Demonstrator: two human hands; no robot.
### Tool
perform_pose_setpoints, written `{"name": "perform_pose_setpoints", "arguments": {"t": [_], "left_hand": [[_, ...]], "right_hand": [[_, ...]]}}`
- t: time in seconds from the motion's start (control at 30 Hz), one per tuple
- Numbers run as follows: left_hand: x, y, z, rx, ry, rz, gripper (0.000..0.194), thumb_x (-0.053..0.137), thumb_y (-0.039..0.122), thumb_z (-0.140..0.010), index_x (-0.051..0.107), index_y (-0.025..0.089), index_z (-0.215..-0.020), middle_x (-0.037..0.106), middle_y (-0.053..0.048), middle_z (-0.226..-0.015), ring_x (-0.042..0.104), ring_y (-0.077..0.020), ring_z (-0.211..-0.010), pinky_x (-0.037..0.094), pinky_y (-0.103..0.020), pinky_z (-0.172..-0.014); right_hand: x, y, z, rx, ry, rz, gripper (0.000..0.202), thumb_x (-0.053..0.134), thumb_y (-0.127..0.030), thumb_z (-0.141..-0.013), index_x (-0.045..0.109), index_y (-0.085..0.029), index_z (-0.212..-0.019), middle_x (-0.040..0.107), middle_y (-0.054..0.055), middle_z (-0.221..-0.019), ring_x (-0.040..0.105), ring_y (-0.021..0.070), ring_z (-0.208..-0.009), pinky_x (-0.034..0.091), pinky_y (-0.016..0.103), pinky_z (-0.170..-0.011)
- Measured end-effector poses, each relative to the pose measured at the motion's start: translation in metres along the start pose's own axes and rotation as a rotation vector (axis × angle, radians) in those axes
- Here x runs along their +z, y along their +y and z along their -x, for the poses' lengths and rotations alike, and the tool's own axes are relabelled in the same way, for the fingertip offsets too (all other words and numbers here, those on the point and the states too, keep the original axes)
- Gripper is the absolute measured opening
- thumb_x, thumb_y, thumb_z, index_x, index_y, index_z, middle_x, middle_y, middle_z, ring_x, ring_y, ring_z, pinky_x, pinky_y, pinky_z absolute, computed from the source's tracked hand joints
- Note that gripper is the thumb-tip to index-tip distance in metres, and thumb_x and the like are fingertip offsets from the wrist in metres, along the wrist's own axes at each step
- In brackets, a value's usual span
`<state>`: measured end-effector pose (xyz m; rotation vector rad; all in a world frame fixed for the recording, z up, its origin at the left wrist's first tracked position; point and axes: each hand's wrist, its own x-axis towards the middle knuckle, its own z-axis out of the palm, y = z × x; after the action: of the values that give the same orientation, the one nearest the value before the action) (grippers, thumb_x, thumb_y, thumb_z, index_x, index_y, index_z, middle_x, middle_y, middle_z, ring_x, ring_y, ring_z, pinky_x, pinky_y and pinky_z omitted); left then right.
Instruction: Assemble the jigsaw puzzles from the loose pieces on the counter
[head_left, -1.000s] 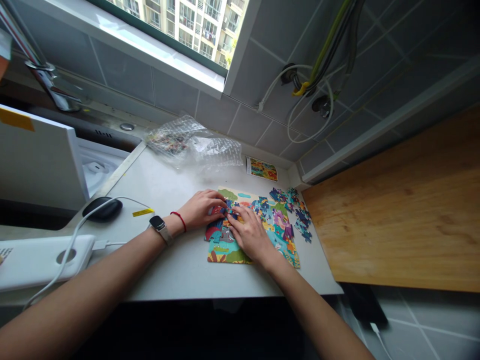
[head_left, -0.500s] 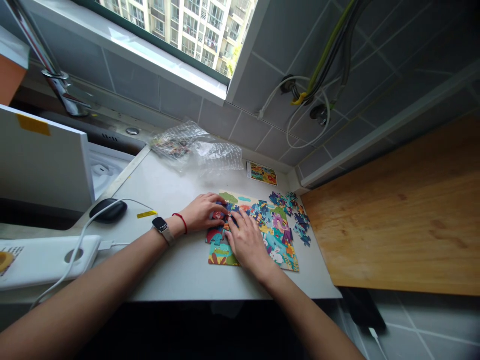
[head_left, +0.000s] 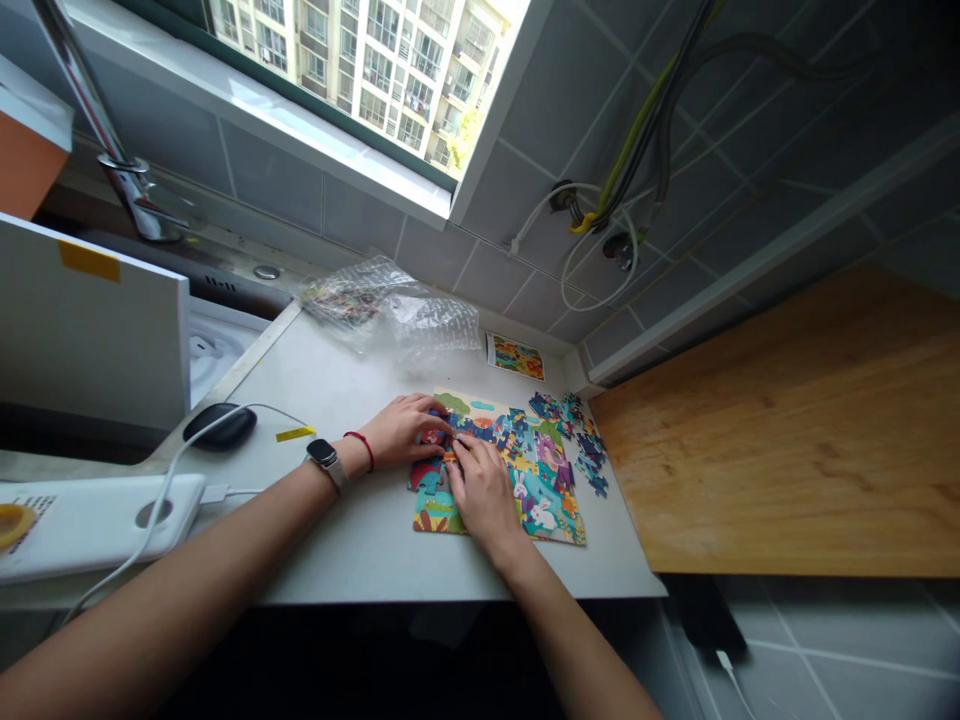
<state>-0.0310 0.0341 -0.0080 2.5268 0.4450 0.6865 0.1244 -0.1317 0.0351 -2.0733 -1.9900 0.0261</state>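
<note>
A colourful jigsaw puzzle (head_left: 540,490) with animal pictures lies on the white counter (head_left: 345,560), largely joined together. My left hand (head_left: 405,432) reaches over its left part, thumb and fingers bent around a small area of pieces. A watch and a red cord are on that wrist. My right hand (head_left: 484,490) rests on the middle of the puzzle, its fingertips close to those of the left hand. Whatever lies between the fingertips is too small to make out. Several loose pieces (head_left: 591,450) form a pile at the puzzle's right side.
Clear plastic bags (head_left: 390,305) and a small picture card (head_left: 515,356) lie behind the puzzle. At the left are a black mouse (head_left: 220,427), a white power strip (head_left: 97,525) and a cable. A wooden board (head_left: 780,430) stands at the right.
The fingers of my right hand have drawn closer together on the puzzle. My left hand has hardly moved. The view has shifted slightly.
</note>
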Motion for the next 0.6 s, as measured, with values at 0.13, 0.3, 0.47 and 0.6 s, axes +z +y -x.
{"name": "perform_pose_setpoints", "arguments": {"t": [0.13,0.3,0.47,0.6], "left_hand": [[-0.002,0.002,0.0,-0.006,-0.015,-0.006,0.027,0.08,0.038,-0.091,0.082,0.032,-0.117,0.071,-0.009,-0.13,0.067,-0.0311,-0.119,0.054,-0.046,-0.105],[-0.002,0.004,-0.001,-0.016,-0.038,-0.018,0.021,0.079,0.039,-0.092,0.084,0.036,-0.113,0.069,-0.008,-0.132,0.065,-0.0321,-0.121,0.052,-0.048,-0.106],[-0.002,0.003,-0.001,-0.007,-0.052,-0.027,0.02,0.079,0.039,-0.093,0.084,0.041,-0.113,0.068,-0.007,-0.134,0.064,-0.0319,-0.122,0.051,-0.048,-0.106],[-0.003,0.005,-0.001,-0.022,-0.077,-0.034,0.02,0.077,0.041,-0.095,0.084,0.042,-0.114,0.067,-0.007,-0.134,0.064,-0.0324,-0.123,0.051,-0.049,-0.106]], "right_hand": [[0.004,0.013,0.007,0.111,0.099,-0.112,0.031,0.065,-0.027,-0.102,0.074,-0.021,-0.131,0.07,0.014,-0.129,0.064,0.0293,-0.122,0.054,0.046,-0.111],[0.0,0.025,0.007,0.189,0.057,-0.204,0.033,0.075,-0.029,-0.095,0.076,-0.024,-0.128,0.07,0.011,-0.119,0.065,0.0298,-0.118,0.055,0.044,-0.107],[-0.018,0.036,-0.014,0.21,-0.113,-0.204,0.045,0.085,-0.032,-0.087,0.076,-0.021,-0.13,0.068,0.01,-0.115,0.066,0.029,-0.116,0.053,0.042,-0.106],[-0.03,0.045,-0.034,0.166,-0.273,-0.231,0.047,0.093,-0.029,-0.079,0.075,-0.022,-0.122,0.066,0.009,-0.123,0.067,0.0268,-0.116,0.053,0.041,-0.104]]}}
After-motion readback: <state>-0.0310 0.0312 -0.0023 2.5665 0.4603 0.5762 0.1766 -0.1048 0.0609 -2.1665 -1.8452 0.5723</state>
